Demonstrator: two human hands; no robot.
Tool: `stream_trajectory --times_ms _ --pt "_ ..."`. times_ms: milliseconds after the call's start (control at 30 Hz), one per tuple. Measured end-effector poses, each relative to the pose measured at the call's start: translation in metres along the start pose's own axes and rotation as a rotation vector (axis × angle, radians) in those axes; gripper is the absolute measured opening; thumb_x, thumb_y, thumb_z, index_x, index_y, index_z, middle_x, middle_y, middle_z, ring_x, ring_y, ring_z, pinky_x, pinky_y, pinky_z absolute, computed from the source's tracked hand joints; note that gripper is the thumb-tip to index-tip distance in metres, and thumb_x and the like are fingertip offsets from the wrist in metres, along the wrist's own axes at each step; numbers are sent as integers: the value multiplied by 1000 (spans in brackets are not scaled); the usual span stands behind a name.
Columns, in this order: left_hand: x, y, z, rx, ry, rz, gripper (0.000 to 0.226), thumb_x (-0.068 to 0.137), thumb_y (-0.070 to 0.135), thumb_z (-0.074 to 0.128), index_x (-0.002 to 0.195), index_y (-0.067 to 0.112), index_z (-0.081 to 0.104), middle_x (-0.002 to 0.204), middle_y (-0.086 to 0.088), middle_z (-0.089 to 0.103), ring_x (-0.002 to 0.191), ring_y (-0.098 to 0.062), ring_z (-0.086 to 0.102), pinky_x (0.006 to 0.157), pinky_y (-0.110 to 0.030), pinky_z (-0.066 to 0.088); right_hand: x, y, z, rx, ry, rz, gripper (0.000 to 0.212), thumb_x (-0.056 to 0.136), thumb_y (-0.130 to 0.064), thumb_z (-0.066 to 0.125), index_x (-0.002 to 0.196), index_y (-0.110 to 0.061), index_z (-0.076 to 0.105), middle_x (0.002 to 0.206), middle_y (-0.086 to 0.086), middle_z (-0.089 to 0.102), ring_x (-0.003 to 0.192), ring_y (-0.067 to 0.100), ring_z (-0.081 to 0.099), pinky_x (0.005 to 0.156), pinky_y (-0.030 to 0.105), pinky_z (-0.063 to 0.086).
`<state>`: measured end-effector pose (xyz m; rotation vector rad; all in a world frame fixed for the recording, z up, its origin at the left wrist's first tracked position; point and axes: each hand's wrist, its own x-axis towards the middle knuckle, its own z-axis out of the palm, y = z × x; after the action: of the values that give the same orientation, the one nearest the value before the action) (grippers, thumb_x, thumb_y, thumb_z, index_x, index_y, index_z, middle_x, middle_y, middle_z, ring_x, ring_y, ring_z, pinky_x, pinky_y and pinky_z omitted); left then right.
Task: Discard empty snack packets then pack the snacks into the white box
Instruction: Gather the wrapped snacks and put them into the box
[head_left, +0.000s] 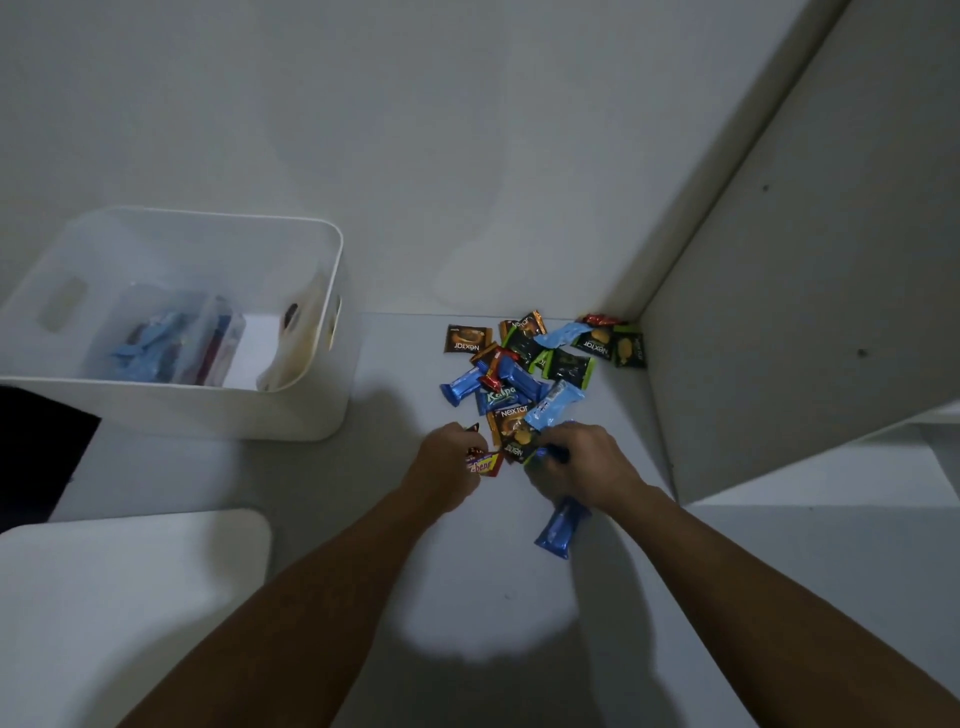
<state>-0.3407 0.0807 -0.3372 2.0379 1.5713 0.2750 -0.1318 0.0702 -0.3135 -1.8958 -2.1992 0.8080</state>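
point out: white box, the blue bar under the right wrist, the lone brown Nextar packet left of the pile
white box (291, 410): head view, on its near outer wall.
blue bar (558, 527): head view, mid-wrapper.
brown Nextar packet (467, 339): head view, centre of its face.

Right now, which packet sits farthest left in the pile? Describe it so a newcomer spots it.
Start at the white box, then look right to the snack pile against the wall. Its leftmost piece is a brown Nextar packet, lying flat and apart from the heap, unlike the overlapping green and blue wrappers.

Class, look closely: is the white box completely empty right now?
No: the white box already holds several blue and red snack packets on its floor.
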Motion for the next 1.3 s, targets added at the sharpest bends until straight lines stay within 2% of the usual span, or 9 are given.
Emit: stream_trajectory --times_ms 167,267,400,500,633,833,1033,1167,1300 --pt "1 7 -39 -47 55 25 32 66 13 76 97 13 73 94 -13 68 84 -29 63 70 -23 44 4 -25 -29 -3 36 11 24 89 -22 65 112 -19 71 106 2 71 92 15 64 81 26 51" --pt "5 20 -88 -73 61 -7 36 65 14 80 101 16 72 98 -8 65 86 -24 62 71 -25 49 14 -54 -61 9 58 -13 25 88 -23 67 112 -16 71 104 3 69 90 15 62 72 19 46" --pt "0 23 -166 -155 149 -18 37 59 10 81 94 15 73 91 -5 66 79 -19 62 59 -17 40 35 -110 -101 36 146 -93 23 82 -22 73 105 -16 74 104 6 72 94 22 67 86 32 54" --pt "-6 10 -218 -118 240 -67 36 61 9 78 96 18 73 89 0 64 80 -15 58 67 -18 37 50 -161 -124 37 173 -181 19 82 -21 73 100 -18 76 95 5 72 82 18 65 80 31 55" --pt "-22 -28 -269 -108 288 -167 37 60 6 78 95 17 73 91 -4 66 76 -18 58 63 -20 41 71 -226 -135 53 181 -302 15 81 -19 74 96 -18 76 80 -1 66 57 1 52 67 25 49" --pt "-42 -93 -289 -78 277 -308 40 63 7 81 100 13 71 100 -9 67 83 -20 57 71 -24 46 110 -307 -107 -139 100 -411 21 82 -20 71 103 -18 74 100 5 71 90 21 63 77 28 50" --pt "-49 -134 -274 -148 165 -365 47 66 5 81 110 13 67 107 -13 69 76 -22 60 65 -28 51 147 -346 -55 -344 -21 -435 23 80 -19 67 101 -25 73 106 2 70 99 22 63 76 28 48" --pt "-50 -148 -272 -139 71 -328 82 66 16 83 139 18 46 131 -10 58 114 -27 57 97 -33 44 164 -351 -36 -360 -82 -434 44 81 -18 70 124 -20 63 129 4 60 117 25 55 94 33 45" --pt "-45 -159 -274 -135 135 -387 87 69 15 82 144 14 36 145 -11 44 127 -30 48 104 -36 41 173 -344 -36 -278 13 -385 47 82 -13 68 128 -19 59 136 6 55 124 25 50 104 33 41"
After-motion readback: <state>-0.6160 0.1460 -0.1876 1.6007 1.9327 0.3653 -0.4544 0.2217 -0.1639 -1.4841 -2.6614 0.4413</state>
